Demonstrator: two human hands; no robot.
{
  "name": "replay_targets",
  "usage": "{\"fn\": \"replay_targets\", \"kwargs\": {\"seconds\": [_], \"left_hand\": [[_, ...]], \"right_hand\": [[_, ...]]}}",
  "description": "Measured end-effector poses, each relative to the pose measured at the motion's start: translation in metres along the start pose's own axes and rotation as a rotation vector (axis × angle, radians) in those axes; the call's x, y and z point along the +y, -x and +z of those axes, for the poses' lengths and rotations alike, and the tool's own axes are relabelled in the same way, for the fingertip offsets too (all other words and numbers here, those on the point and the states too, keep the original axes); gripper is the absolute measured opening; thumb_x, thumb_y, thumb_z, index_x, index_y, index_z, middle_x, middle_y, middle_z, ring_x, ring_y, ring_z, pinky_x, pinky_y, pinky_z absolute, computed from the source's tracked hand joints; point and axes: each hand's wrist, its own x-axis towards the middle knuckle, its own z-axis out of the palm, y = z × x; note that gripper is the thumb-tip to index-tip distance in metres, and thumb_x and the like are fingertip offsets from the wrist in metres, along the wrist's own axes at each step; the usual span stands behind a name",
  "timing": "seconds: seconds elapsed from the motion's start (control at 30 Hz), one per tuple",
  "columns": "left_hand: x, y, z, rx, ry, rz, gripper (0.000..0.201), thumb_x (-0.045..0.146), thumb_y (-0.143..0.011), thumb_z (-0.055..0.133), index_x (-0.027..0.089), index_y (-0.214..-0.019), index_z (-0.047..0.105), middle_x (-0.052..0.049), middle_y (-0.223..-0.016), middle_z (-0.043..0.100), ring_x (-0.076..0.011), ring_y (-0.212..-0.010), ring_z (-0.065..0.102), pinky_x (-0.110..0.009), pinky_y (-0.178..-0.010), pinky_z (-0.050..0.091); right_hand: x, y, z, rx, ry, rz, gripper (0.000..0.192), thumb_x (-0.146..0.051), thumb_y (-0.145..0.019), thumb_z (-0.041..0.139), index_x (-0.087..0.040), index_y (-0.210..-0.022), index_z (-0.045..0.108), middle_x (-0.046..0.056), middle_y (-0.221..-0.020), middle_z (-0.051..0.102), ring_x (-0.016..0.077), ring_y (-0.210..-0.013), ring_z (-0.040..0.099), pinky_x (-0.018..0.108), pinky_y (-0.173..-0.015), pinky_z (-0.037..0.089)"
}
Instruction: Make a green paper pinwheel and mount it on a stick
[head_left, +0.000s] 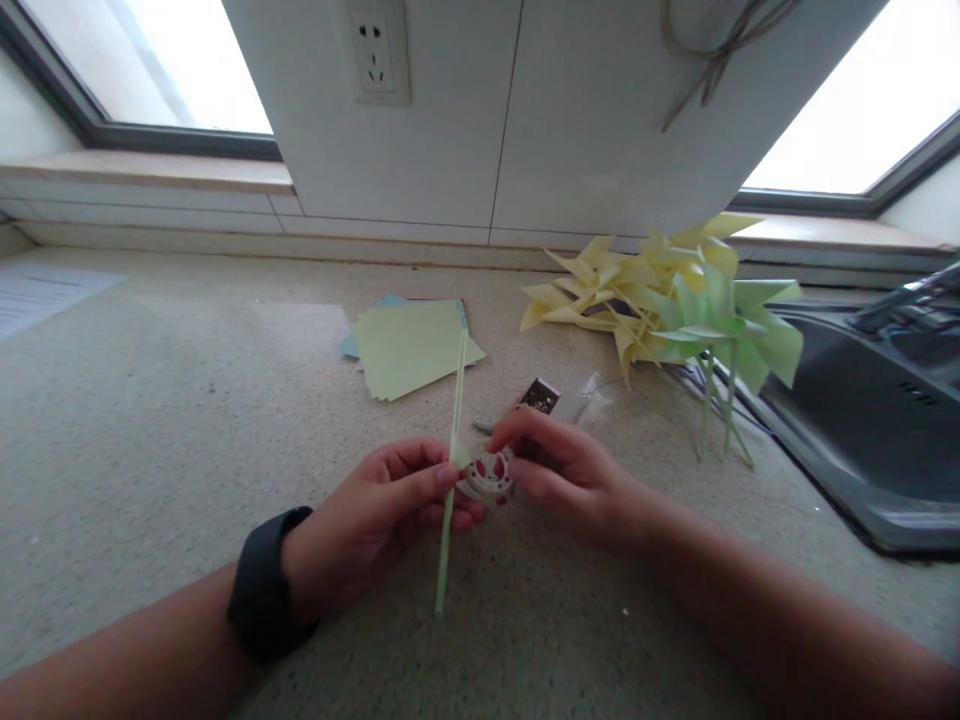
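Note:
Above the counter, my left hand [412, 490] pinches a thin pale green paper stick [444, 545] between thumb and fingers. The stick stands almost upright and runs past the thumb at both ends. Right beside it is a pale round ring with small holes round its rim [487, 478], which looks like a tape roll. The fingers of my left hand reach beneath this roll. My right hand [566, 470] is at the roll's right edge, thumb and forefinger curled on it. Whether tape is drawn off the roll is too small to tell.
A stack of light green and blue paper squares [412, 345] lies ahead. Yellow pinwheels [600, 290] and green pinwheels [731, 320] lie at the right, next to a steel sink [862, 440]. A small open box of metal bits [540, 396] sits behind my right hand.

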Motion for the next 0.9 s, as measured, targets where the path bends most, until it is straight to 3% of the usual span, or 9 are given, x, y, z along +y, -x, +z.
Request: {"fn": "replay_targets", "kwargs": {"seconds": [0.13,0.4,0.5,0.63,0.77,0.9], "left_hand": [[0.001,-0.001,-0.002,0.004,0.012,-0.008,0.009,0.018,-0.086,0.076,0.011,-0.09,0.071,-0.006,-0.089,0.077,-0.0124,-0.074,0.076,-0.016,-0.072,0.061],[0.002,0.0,-0.002,0.015,0.009,0.012,0.009,0.016,-0.084,0.078,0.013,-0.087,0.07,-0.003,-0.088,0.075,-0.0143,-0.073,0.076,-0.02,-0.074,0.062],[0.002,0.001,-0.001,0.04,-0.027,0.072,0.008,0.017,-0.084,0.078,0.014,-0.086,0.07,-0.006,-0.117,0.073,-0.0148,-0.075,0.077,-0.021,-0.072,0.062],[0.0,0.004,-0.001,0.008,-0.153,0.189,0.007,0.016,-0.085,0.076,0.016,-0.086,0.069,-0.008,-0.153,0.049,-0.0162,-0.08,0.078,-0.024,-0.072,0.064],[-0.001,0.006,-0.001,-0.001,-0.264,0.261,0.009,0.017,-0.083,0.077,0.016,-0.084,0.068,-0.008,-0.162,0.035,-0.018,-0.083,0.078,-0.026,-0.072,0.064],[-0.002,0.006,0.0,-0.039,-0.3,0.206,0.01,0.019,-0.085,0.077,0.015,-0.083,0.068,-0.01,-0.155,0.046,-0.0161,-0.08,0.078,-0.027,-0.073,0.064]], "right_hand": [[0.007,0.0,-0.006,-0.075,-0.083,-0.05,0.028,-0.007,-0.084,0.051,-0.018,-0.109,0.058,0.002,-0.088,0.062,0.0131,-0.077,0.062,0.026,-0.067,0.052],[0.008,-0.003,-0.012,-0.033,0.306,-0.306,0.024,-0.003,-0.078,0.058,-0.017,-0.096,0.067,0.0,-0.08,0.061,0.0099,-0.065,0.054,0.022,-0.059,0.045],[0.009,-0.003,-0.013,0.026,0.359,-0.247,0.019,-0.006,-0.078,0.059,-0.017,-0.092,0.066,-0.003,-0.071,0.057,0.0082,-0.056,0.049,0.019,-0.051,0.039],[0.013,-0.003,-0.01,0.096,0.351,-0.139,0.012,-0.011,-0.082,0.061,-0.016,-0.092,0.064,-0.007,-0.061,0.052,0.0065,-0.05,0.044,0.017,-0.047,0.036],[0.012,-0.002,-0.006,0.062,0.338,-0.077,0.005,-0.018,-0.085,0.063,-0.015,-0.088,0.066,-0.007,-0.059,0.05,0.0061,-0.05,0.043,0.017,-0.046,0.035],[0.011,0.001,-0.002,0.004,0.318,-0.052,0.008,-0.02,-0.087,0.063,-0.014,-0.089,0.068,-0.007,-0.058,0.048,0.0054,-0.048,0.041,0.016,-0.044,0.032]]}}
